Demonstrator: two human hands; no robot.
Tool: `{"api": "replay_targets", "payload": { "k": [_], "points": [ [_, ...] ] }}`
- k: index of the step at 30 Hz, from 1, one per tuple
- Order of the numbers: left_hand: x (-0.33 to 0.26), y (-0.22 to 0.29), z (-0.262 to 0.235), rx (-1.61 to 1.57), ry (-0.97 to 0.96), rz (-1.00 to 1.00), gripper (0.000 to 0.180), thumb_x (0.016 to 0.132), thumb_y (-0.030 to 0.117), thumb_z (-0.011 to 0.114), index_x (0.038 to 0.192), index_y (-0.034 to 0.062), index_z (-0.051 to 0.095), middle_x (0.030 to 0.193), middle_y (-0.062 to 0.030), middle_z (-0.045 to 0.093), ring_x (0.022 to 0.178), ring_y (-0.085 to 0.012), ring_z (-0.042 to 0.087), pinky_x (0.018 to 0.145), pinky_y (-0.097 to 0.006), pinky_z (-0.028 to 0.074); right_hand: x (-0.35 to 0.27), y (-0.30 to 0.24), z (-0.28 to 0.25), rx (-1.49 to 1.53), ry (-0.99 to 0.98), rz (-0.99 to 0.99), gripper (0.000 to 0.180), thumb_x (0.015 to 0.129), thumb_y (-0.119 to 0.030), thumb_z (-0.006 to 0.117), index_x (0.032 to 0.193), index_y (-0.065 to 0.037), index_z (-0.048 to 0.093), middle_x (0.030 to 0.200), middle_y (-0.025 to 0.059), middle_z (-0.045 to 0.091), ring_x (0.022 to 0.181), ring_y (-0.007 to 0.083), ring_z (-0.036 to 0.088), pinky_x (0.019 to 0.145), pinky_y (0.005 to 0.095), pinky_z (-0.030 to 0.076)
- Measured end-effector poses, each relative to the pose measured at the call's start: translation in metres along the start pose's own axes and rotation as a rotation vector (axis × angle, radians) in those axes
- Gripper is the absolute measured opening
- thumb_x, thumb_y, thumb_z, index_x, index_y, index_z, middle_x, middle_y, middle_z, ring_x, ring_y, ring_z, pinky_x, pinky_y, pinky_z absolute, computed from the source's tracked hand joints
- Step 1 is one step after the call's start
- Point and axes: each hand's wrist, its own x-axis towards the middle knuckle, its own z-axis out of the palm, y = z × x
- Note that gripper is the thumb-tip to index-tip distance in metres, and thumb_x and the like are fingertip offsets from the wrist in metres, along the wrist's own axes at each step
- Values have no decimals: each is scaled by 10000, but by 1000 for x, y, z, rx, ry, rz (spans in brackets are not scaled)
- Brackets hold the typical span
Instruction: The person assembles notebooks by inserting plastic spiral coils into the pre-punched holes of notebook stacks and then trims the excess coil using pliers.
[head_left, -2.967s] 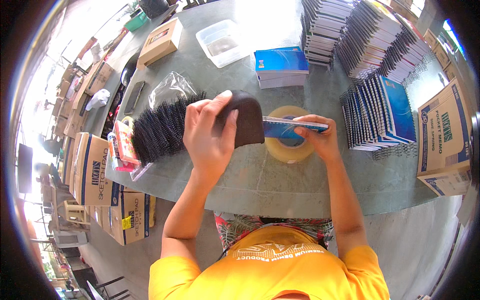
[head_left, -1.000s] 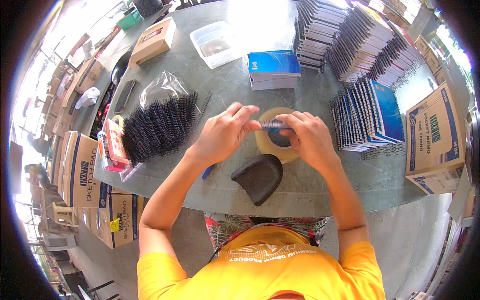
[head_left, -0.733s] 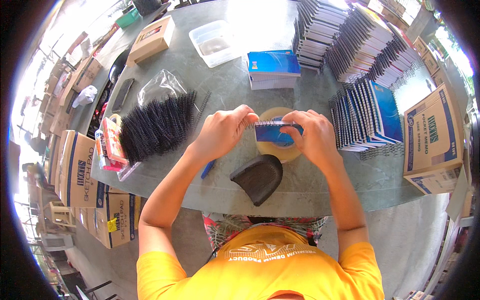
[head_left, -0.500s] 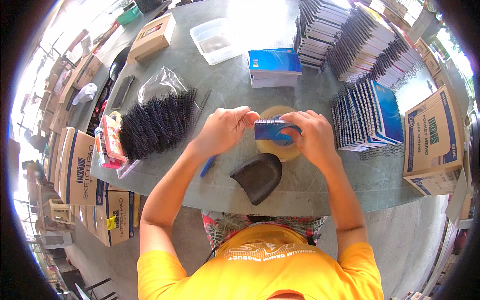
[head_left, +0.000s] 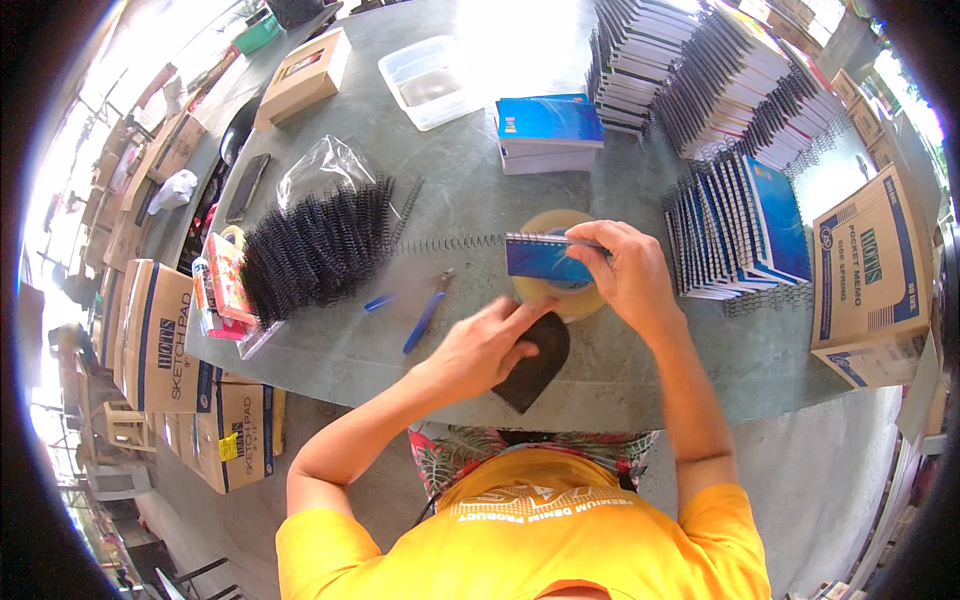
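Observation:
My right hand (head_left: 628, 272) grips the right end of a small blue memo pad (head_left: 535, 262) between thumb and fingers. A dark wire spiral (head_left: 450, 243) runs along the pad's top edge and sticks out far to the left. Under the pad lies a wide roll of clear yellowish tape (head_left: 558, 218). My left hand (head_left: 482, 348) is open, index finger stretched and thumb apart, over a black round-ended block (head_left: 540, 378). Whether it touches the block I cannot tell. Left of it lie blue-handled cutting pliers (head_left: 428, 318).
A heap of black spirals (head_left: 315, 245) lies at left by a clear plastic bag (head_left: 325, 165). Blue pads (head_left: 548, 135) are stacked ahead, near a clear tub (head_left: 425, 85). Spiral-bound pads (head_left: 735, 230) stand at right beside a cardboard box (head_left: 868, 275).
My left hand has let go at the pad's left end and come down toward me, over the black block. The long spiral tail and the pliers now show. My right hand still holds the pad.

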Motion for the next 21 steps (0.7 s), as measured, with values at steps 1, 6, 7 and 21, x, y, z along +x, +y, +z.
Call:
{"api": "replay_targets", "payload": {
  "k": [1,6,7,21],
  "points": [
    [4,4,-15,59,233,151,413,787,140,680,1169,57,547,1043,-168,578,924,-341,582,803,-411,476,1,-1,0,7,-3,4,116,801,-169,641,864,-72,649,843,99,663,800,289,622,700,380,481],
    [30,18,-56,400,563,53,319,773,64,666,1087,57,609,958,-159,634,862,-317,624,745,-362,508,0,-2,-1,26,0,14,107,787,-148,650,845,-59,656,841,103,664,799,290,623,703,372,483],
    [26,18,-41,416,271,-69,310,770,64,669,1075,59,614,941,-156,636,845,-312,627,731,-355,508,0,-2,0,25,7,4,107,786,-146,650,845,-57,656,842,103,664,798,289,623,703,372,483],
    [40,24,-49,364,615,202,291,719,38,683,995,101,617,884,-98,583,781,-276,580,689,-387,504,-6,0,4,-24,35,-90,104,793,-121,627,890,-85,639,846,83,659,792,271,617,698,380,481]
  ]
}}
